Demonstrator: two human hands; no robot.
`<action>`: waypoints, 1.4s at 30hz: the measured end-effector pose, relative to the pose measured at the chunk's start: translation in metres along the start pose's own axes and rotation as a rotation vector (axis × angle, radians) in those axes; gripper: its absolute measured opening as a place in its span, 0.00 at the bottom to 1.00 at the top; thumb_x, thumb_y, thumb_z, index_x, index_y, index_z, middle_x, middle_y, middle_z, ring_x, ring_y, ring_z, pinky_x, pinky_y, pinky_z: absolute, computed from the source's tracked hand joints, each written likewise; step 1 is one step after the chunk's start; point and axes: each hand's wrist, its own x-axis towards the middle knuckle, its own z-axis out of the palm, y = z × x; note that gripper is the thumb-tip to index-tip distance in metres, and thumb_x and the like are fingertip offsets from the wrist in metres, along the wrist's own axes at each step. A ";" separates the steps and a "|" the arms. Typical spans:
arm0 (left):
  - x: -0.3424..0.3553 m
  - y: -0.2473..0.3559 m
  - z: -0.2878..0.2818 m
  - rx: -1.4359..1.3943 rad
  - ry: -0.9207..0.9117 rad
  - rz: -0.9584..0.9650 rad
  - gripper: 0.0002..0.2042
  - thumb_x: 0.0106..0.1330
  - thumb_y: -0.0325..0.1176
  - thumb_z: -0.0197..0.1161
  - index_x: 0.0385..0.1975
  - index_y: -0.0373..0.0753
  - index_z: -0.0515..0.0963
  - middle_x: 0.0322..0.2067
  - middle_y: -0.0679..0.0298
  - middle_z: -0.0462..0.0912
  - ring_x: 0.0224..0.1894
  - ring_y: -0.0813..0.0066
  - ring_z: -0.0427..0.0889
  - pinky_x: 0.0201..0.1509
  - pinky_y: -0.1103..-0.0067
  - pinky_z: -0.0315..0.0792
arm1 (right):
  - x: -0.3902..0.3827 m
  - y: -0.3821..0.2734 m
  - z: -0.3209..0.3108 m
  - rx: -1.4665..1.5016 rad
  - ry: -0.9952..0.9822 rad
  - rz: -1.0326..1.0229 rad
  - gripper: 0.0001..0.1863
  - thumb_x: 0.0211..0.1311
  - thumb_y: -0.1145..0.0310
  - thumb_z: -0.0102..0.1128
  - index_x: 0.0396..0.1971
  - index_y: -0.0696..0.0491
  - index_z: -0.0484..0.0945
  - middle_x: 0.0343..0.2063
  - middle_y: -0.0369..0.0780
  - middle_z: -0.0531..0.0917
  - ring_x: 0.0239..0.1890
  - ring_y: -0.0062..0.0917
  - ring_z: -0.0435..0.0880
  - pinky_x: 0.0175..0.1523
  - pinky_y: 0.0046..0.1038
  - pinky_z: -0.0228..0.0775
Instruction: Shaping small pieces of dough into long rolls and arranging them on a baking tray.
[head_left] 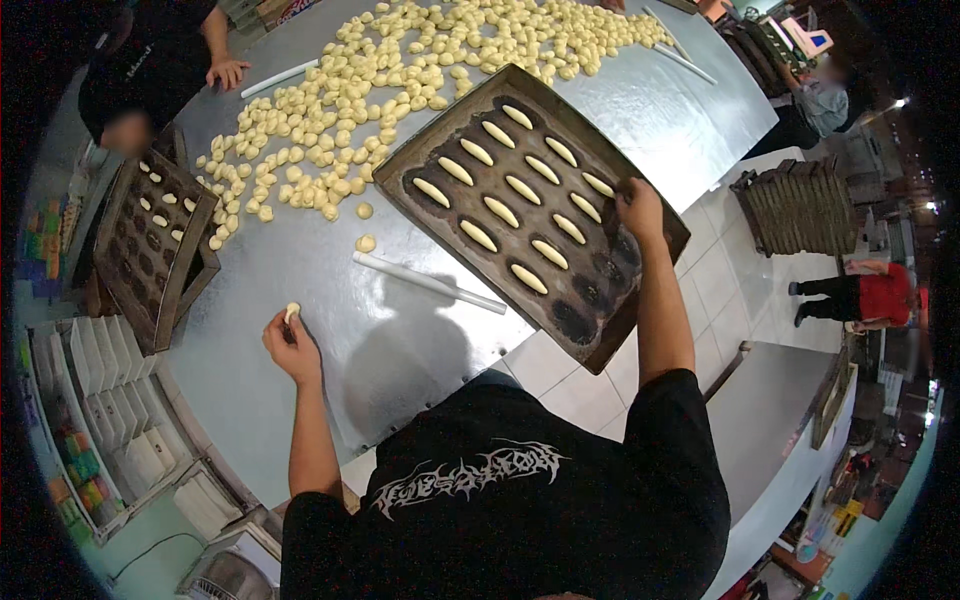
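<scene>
My left hand (290,340) holds a small pale dough piece (292,311) in its fingertips, just above the metal table (300,270). My right hand (638,208) rests on the right side of a dark baking tray (420,140) with oval moulds, pressing near a shaped dough piece (597,184). Several moulds hold elongated dough pieces; the nearest ones at the tray's lower right stand bare. A white rolling stick (430,283) lies between my hands, below the tray.
A big heap of dough lumps (400,70) covers the far table. A second tray (150,250) sits on a stand at left, near another person's hand (228,72). More white sticks (680,55) lie far right. Stacked trays (795,205) stand on the tiled floor.
</scene>
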 end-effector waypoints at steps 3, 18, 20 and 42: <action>-0.007 0.015 0.001 -0.079 -0.007 0.025 0.08 0.66 0.28 0.63 0.41 0.33 0.78 0.43 0.60 0.73 0.42 0.72 0.75 0.44 0.78 0.72 | 0.019 -0.010 0.010 0.072 -0.064 -0.147 0.09 0.55 0.68 0.66 0.35 0.55 0.82 0.33 0.47 0.80 0.37 0.45 0.80 0.42 0.40 0.73; -0.013 0.002 -0.013 -0.233 -0.046 -0.223 0.09 0.66 0.27 0.62 0.44 0.34 0.79 0.43 0.59 0.80 0.43 0.69 0.80 0.47 0.76 0.75 | -0.040 -0.113 -0.025 0.030 0.370 -0.321 0.17 0.51 0.69 0.67 0.42 0.55 0.79 0.35 0.48 0.81 0.39 0.46 0.79 0.46 0.41 0.73; -0.028 0.041 -0.032 -0.187 -0.154 -0.044 0.09 0.63 0.25 0.63 0.42 0.34 0.80 0.41 0.56 0.81 0.42 0.65 0.80 0.49 0.74 0.75 | -0.089 -0.170 -0.031 0.294 0.363 -0.461 0.12 0.50 0.71 0.66 0.36 0.55 0.78 0.35 0.46 0.80 0.38 0.45 0.78 0.44 0.40 0.72; 0.005 0.077 0.003 0.376 -0.733 0.794 0.31 0.65 0.40 0.52 0.66 0.29 0.61 0.68 0.49 0.59 0.73 0.56 0.53 0.73 0.55 0.47 | -0.200 -0.321 0.042 0.058 -0.161 -0.558 0.34 0.65 0.55 0.47 0.65 0.62 0.61 0.68 0.50 0.62 0.72 0.42 0.57 0.70 0.50 0.51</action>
